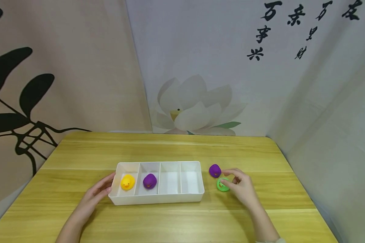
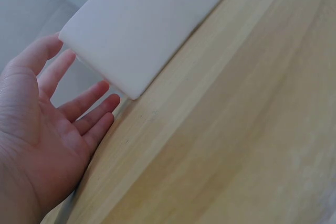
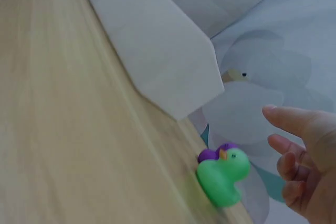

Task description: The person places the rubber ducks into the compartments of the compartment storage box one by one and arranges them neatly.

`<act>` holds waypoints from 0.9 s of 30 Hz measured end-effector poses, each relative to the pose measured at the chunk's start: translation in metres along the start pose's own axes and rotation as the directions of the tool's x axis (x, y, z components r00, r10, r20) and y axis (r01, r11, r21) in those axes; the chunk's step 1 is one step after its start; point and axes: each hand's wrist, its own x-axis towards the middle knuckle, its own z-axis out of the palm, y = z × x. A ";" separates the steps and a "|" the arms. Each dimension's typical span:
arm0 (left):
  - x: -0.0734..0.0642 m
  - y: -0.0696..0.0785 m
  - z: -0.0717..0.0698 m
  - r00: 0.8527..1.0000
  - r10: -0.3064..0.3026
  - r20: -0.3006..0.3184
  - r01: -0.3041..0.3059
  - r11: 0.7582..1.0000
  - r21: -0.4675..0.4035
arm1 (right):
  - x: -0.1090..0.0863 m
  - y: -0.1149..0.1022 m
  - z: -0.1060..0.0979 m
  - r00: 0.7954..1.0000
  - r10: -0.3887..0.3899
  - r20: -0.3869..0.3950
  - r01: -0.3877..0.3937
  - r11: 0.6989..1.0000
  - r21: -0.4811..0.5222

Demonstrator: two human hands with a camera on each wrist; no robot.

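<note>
Right hand (image 1: 241,187): fingers loosely curled, nothing being gripped; the green duck (image 1: 222,185) is lying on the counter (image 1: 246,152) just off its fingertips, toward the tray.
Left hand (image 1: 98,192): being held open against the white tray (image 1: 158,198)'s left end.
Nearer hand: the right.
</note>
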 end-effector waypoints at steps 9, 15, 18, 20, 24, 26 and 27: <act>-0.001 0.002 0.000 1.000 -0.031 -0.003 0.031 0.999 0.018 | -0.001 0.033 -0.003 0.997 0.066 0.031 -0.066 0.998 -0.020; 0.000 0.003 -0.001 0.999 -0.032 0.001 0.032 0.999 0.021 | 0.001 0.063 0.000 0.990 0.134 0.049 -0.134 0.991 -0.009; 0.000 0.002 -0.001 1.000 -0.029 -0.001 0.029 0.999 0.023 | 0.001 0.068 0.001 0.986 0.155 0.062 -0.156 0.988 0.017; 0.000 0.002 -0.001 1.000 -0.026 -0.002 0.026 0.999 0.021 | 0.001 0.070 0.002 0.984 0.166 0.069 -0.168 0.985 0.030; 0.000 0.002 0.000 1.000 -0.018 -0.003 0.018 1.000 0.012 | 0.000 0.071 0.004 0.982 0.174 0.075 -0.177 0.984 0.032; 0.000 0.002 0.000 1.000 -0.012 -0.002 0.012 1.000 0.010 | -0.001 0.072 0.005 0.982 0.173 0.074 -0.175 0.984 0.027; 0.000 0.002 0.000 1.000 -0.009 -0.002 0.010 1.000 0.008 | -0.001 0.072 0.005 0.982 0.175 0.074 -0.177 0.984 0.025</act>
